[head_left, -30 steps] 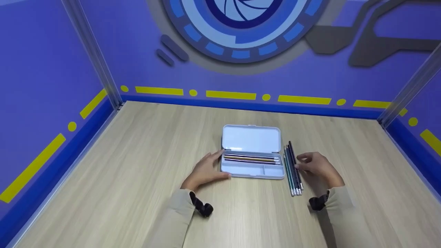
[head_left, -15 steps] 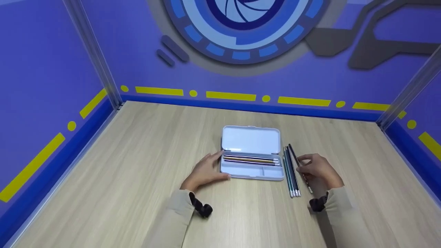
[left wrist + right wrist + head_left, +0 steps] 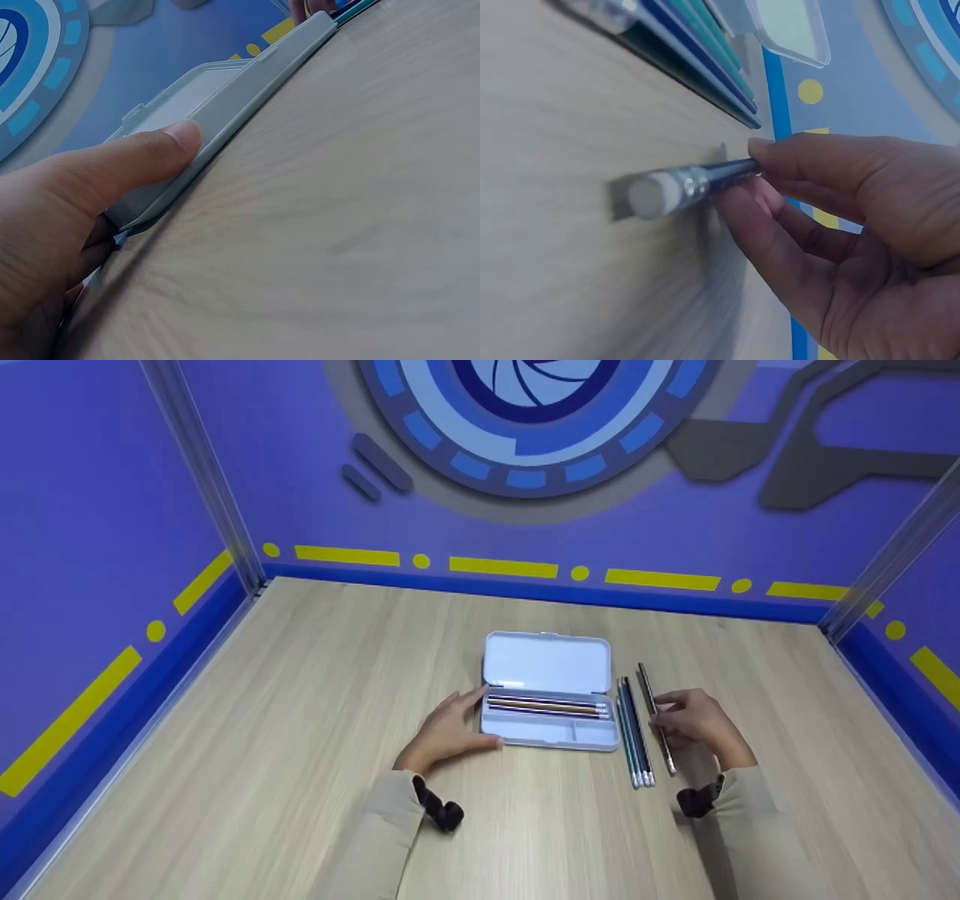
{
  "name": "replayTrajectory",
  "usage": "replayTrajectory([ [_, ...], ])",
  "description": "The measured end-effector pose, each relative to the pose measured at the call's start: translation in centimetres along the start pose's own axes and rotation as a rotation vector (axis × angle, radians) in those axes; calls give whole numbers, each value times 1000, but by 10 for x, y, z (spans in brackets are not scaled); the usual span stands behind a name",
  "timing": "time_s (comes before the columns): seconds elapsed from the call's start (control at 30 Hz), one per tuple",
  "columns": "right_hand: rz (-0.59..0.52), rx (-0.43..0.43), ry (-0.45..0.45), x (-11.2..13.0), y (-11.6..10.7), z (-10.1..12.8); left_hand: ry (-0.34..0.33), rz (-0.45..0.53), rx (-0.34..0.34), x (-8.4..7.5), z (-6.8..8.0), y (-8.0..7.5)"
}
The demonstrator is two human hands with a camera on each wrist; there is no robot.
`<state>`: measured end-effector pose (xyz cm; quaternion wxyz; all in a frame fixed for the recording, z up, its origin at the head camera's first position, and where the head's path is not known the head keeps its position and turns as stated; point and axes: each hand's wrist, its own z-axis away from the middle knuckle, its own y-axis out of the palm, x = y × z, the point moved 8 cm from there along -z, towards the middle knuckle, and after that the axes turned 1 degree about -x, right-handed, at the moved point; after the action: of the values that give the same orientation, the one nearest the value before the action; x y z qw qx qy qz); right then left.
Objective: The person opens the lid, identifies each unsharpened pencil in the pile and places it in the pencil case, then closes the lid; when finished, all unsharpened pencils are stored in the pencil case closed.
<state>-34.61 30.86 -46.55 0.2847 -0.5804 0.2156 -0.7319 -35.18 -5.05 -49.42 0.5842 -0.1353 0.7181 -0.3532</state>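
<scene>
Dark eraser-tipped pencil (image 3: 655, 716), pinched in the right hand (image 3: 701, 721) just right of the open white plastic pencil case (image 3: 547, 690), runs crosswise to the case, eraser end nearest the person, while the left hand (image 3: 448, 733) rests relaxed fingers against that case's left end.

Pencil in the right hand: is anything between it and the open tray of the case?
Yes. The loose pencils lie on the table between the held pencil, pinched by the right hand, and the open case. The case's right wall also stands there.
</scene>
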Motion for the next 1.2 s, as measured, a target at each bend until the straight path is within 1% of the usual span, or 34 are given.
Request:
replayTrajectory([
  [0.2,25,-38,-16,9,-1,-3,3,5,-3,1,0,0],
  [0.33,43,-48,-36,20,-3,-4,-3,8,1,1,0,-1],
  [0.53,6,-58,-110,42,-5,-3,-15,5,4,1,-1,0],
  [0.73,24,-102,-198,63,-1,-1,-4,20,12,-1,-2,2],
  [0.83,55,-131,-233,72,3,-1,-10,22,15,-1,-1,3],
  [0.97,111,-176,-329,89,9,-2,-19,23,12,-1,0,2],
  [1.03,127,-181,-388,97,13,-3,-19,19,12,-1,0,1],
  [1.1,135,-167,-438,105,19,-3,-20,13,11,0,0,1],
  [1.2,148,-121,-504,116,29,-3,-23,5,13,1,1,1],
])
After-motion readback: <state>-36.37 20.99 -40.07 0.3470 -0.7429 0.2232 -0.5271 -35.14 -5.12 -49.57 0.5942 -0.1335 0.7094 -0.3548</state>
